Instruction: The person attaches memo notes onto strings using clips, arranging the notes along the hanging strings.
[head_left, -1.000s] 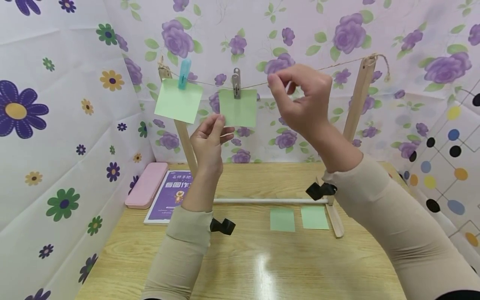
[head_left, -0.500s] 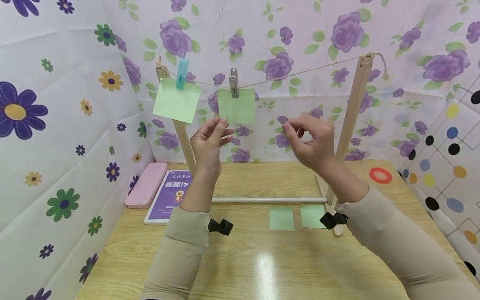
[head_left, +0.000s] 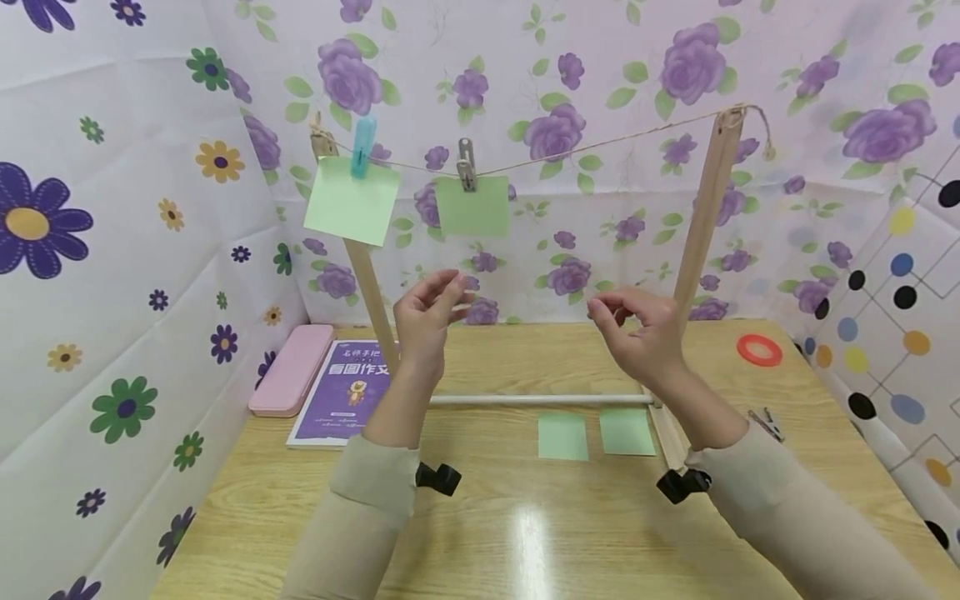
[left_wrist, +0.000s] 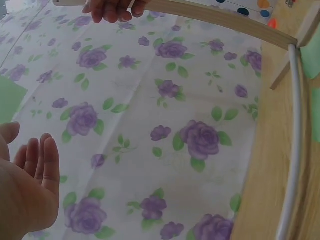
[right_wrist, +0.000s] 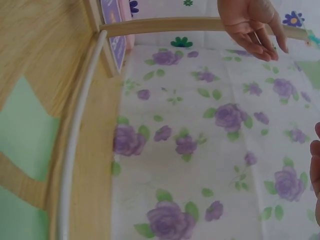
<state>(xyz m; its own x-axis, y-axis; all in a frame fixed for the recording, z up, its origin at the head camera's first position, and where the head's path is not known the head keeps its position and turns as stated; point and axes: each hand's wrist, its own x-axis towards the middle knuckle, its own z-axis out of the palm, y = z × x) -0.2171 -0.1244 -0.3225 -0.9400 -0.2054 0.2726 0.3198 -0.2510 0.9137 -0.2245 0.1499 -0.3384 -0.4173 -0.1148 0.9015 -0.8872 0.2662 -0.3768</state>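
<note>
Two green sticky notes hang from a twine line (head_left: pixel 592 148). A blue clothespin (head_left: pixel 363 143) holds the left note (head_left: pixel 351 204), and a metal clip (head_left: pixel 467 171) holds the other hanging note (head_left: pixel 476 212). Below that second note is my left hand (head_left: pixel 426 321), fingers loosely bent, apart from the paper and with nothing in it. My right hand (head_left: pixel 647 337) is in front of the right wooden post (head_left: pixel 708 208), its fingers loosely curled with nothing visible between them. On the table lie two more notes, one left (head_left: pixel 562 437) and one right (head_left: pixel 627 432).
A white rod (head_left: pixel 532 400) joins the bases of the wooden frame. A pink case (head_left: pixel 292 371) and a purple book (head_left: pixel 337 400) lie at the left. To the right are a red ring (head_left: pixel 759 350) and metal clips (head_left: pixel 767 425) on the wooden table (head_left: pixel 480 533).
My left hand has let go of the second note's lower corner and dropped below it. My right hand has come down from the twine, and clips at the right are uncovered.
</note>
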